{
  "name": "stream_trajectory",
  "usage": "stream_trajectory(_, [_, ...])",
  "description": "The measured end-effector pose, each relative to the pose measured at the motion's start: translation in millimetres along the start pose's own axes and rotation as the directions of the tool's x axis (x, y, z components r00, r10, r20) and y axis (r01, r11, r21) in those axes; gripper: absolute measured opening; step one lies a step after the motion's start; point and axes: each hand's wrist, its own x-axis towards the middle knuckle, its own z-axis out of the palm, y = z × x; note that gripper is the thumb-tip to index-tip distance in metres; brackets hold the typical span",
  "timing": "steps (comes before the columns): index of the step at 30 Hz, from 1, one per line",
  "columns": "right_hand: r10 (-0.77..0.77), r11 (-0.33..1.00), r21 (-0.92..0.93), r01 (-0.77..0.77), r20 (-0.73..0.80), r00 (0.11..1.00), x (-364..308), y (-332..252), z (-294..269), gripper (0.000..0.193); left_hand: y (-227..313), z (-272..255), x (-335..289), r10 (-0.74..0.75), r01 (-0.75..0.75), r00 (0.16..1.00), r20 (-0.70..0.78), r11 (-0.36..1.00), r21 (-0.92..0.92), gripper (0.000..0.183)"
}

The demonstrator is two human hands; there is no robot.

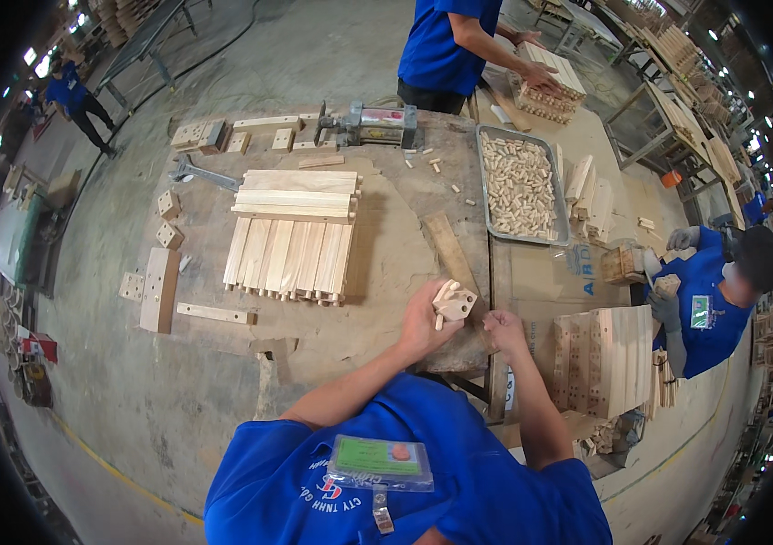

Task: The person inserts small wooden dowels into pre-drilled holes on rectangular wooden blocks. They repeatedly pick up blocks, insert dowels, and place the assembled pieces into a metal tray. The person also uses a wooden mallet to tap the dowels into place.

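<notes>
My left hand (421,325) is closed around a pale wooden piece (455,301) with round holes in its end face. A short dowel sticks out of the piece on its near side. Just to the right, apart from the piece, my right hand (508,334) has its fingers pinched together. Whatever is between those fingertips is too small to make out. Beyond my hands lies a flat wooden strip (450,250) on the worktable. A metal tray (530,240) full of short wooden dowels (521,182) stands further off to the right.
At left is a stack of doweled wooden bars (291,241), with a wrench (207,174) and drilled blocks (159,291) nearby. A pneumatic cylinder (382,124) sits at the far edge. Wooden boards (609,359) stand at right. Two co-workers (445,45) (713,295) handle wood close by.
</notes>
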Motion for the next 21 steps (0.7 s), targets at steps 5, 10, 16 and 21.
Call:
stream_trajectory(5, [-0.35, 0.935, -0.13, 0.33, -0.192, 0.917, 36.7, 22.3, -19.0, 0.016, 13.3, 2.6, 1.6, -0.017, 0.017, 0.999, 0.036, 1.0, 0.016, 0.071])
stream_trajectory(10, [-0.452, 0.889, -0.002, 0.458, -0.156, 0.878, -19.8, -17.3, -2.2, 0.014, 11.8, -2.8, -0.1, 0.013, -0.015, 1.0, 0.018, 0.991, 0.135, 0.07])
stream_trajectory(16, [-0.633, 0.772, -0.12, 0.624, -0.054, 0.773, -124.6, -56.6, 62.2, 0.02, 15.0, 1.9, 2.2, 0.007, -0.005, 1.0, -0.02, 0.997, 0.077, 0.062])
stream_trajectory(21, [-0.809, 0.57, -0.413, 0.71, -0.128, 0.574, -119.6, -60.0, 85.2, 0.024, 15.1, 2.7, 2.8, 0.065, -0.061, 0.997, -0.043, 0.995, 0.084, 0.052])
